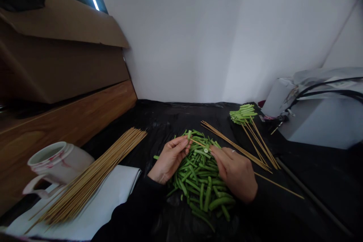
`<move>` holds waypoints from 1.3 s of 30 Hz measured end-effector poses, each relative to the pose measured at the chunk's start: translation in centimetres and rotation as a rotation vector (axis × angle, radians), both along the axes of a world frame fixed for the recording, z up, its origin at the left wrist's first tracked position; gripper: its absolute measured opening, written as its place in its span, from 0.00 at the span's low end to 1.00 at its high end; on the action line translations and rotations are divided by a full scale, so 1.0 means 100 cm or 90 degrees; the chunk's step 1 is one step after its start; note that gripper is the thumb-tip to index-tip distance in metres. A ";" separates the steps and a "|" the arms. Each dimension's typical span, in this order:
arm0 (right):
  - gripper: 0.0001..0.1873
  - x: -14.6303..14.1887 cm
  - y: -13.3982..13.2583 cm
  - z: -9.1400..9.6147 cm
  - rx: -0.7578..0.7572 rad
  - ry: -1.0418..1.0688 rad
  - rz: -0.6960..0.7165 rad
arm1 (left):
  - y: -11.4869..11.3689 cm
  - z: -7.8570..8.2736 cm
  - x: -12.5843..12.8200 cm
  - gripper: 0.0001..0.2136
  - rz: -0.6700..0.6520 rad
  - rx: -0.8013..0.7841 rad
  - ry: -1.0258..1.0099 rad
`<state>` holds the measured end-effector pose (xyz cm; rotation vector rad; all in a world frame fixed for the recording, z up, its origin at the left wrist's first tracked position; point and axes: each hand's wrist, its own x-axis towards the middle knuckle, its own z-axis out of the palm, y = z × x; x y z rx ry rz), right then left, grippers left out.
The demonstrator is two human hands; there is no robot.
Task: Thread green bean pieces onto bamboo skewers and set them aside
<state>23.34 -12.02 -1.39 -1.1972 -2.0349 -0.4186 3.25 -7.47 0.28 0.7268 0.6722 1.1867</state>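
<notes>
Above a heap of cut green beans (195, 176), both my hands work close together. My left hand (171, 159) pinches a short green bean piece (189, 134) between thumb and fingertips. My right hand (236, 172) is closed round a thin bamboo skewer (279, 186), whose rear end sticks out to the lower right. The skewer's front part reaches across to the piece in my left hand; whether it has pierced that piece I cannot tell. Another bean piece (206, 150) sits at my right fingertips, its round cut end showing.
Bamboo skewers (96, 174) lie bundled on a white cloth (121, 185) beside a mug (61, 162). Loose skewers (235, 144) lie right of the heap. Skewered beans (243, 114) rest at the back right, near a grey box (320, 121). A cardboard box (65, 60) stands left.
</notes>
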 end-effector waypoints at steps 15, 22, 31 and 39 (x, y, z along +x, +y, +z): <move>0.14 0.000 -0.002 0.001 0.017 -0.003 0.009 | 0.003 -0.004 0.000 0.11 0.044 0.028 0.052; 0.12 -0.001 -0.002 0.002 0.028 0.001 0.012 | 0.003 -0.005 -0.001 0.10 0.045 0.017 0.043; 0.12 -0.003 -0.004 0.000 0.010 0.006 0.018 | 0.004 -0.004 -0.003 0.11 0.042 0.010 0.054; 0.12 -0.003 -0.002 -0.004 -0.022 0.044 0.044 | 0.003 -0.005 -0.004 0.10 0.001 -0.006 0.054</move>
